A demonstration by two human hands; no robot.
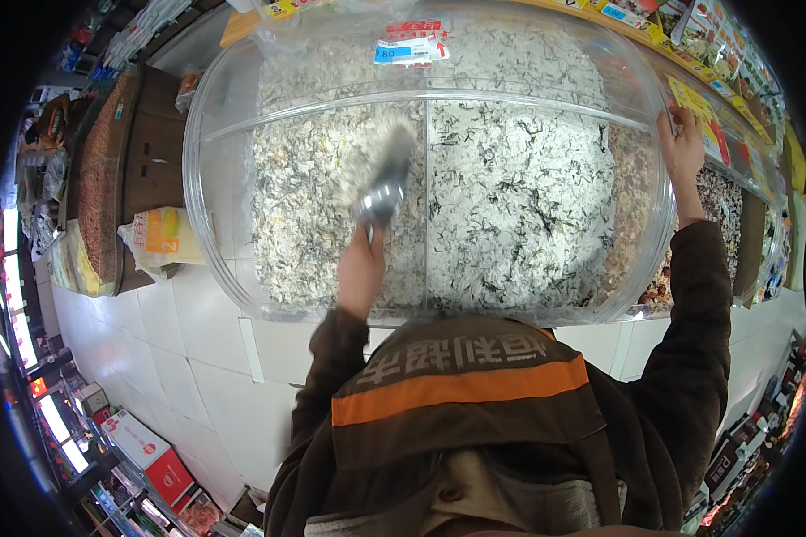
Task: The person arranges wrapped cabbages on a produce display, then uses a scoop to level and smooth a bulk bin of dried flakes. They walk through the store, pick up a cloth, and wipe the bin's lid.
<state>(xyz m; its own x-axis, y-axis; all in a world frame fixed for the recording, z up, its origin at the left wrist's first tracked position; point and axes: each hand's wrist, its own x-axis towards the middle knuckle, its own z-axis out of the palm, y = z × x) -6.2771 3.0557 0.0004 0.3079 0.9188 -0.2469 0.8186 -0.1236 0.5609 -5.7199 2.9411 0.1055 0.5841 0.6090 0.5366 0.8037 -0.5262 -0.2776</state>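
Note:
My left hand grips the handle of a metal scoop. The scoop is blurred, and pale flakes are blurred around its tip. Below it is the left compartment of a clear plastic bin, filled with pale flakes mixed with dark shreds. A thin divider separates this from a whiter mix with darker shreds. At the right, my right hand holds the edge of the bin's clear plastic lid, fingers curled over it. A price label is on the clear plastic at the far side.
Right of the bin, another container holds a dark red and brown mix. Along the far right runs a shelf with packaged goods. At left stand a brown display bin and a yellow-white bag. White floor tiles lie behind.

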